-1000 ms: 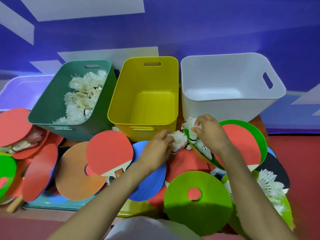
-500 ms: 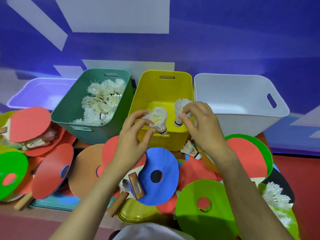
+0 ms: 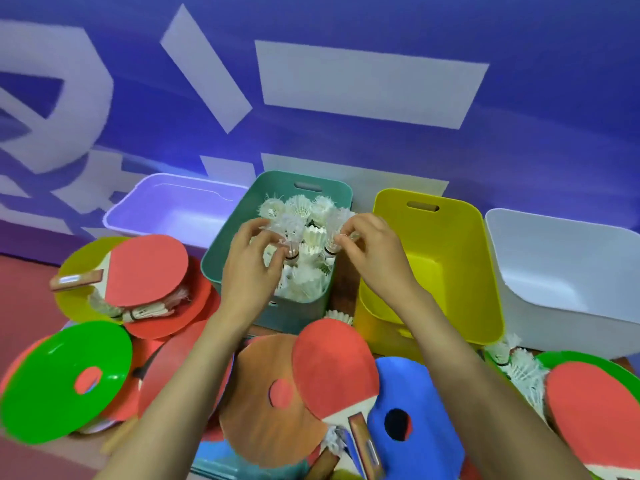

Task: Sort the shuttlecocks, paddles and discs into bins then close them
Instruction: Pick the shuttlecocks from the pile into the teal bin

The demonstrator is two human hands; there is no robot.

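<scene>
Since our forearms cut right across the pile, plenty is hidden. The orange disc (image 3: 256,393) is half under our left arm, and the desk (image 3: 343,289) only peeks out as a brown strip between the teal bin (image 3: 221,261) and the yellow bin (image 3: 450,271). The far-right paddle (image 3: 595,410) is chopped off by the frame edge. The white clump of shuttlecocks (image 3: 519,368) next to it is too blurry for us to count.

Our left hand (image 3: 251,271) pinches the left shuttlecock (image 3: 291,230) and our right hand (image 3: 372,252) pinches the right shuttlecock (image 3: 333,242). Both are cork down, over the teal bin, just above the heap already in there. The fingertips are a bit smeared, so we can't give the exact grip.

The white bin (image 3: 571,271) stands right of the yellow one, and a lilac bin (image 3: 173,209) sits back left. The near paddle (image 3: 332,365) lies over the orange disc and touches the blue disc (image 3: 422,420). A stray shuttlecock (image 3: 337,317) pokes out behind it. Lower left there's a green disc (image 3: 59,379), and further back the left paddle (image 3: 149,268) lies on a yellow disc (image 3: 74,292).

The floor (image 3: 20,306) is red, and the wall (image 3: 346,22) is purple-blue with big white shapes.
</scene>
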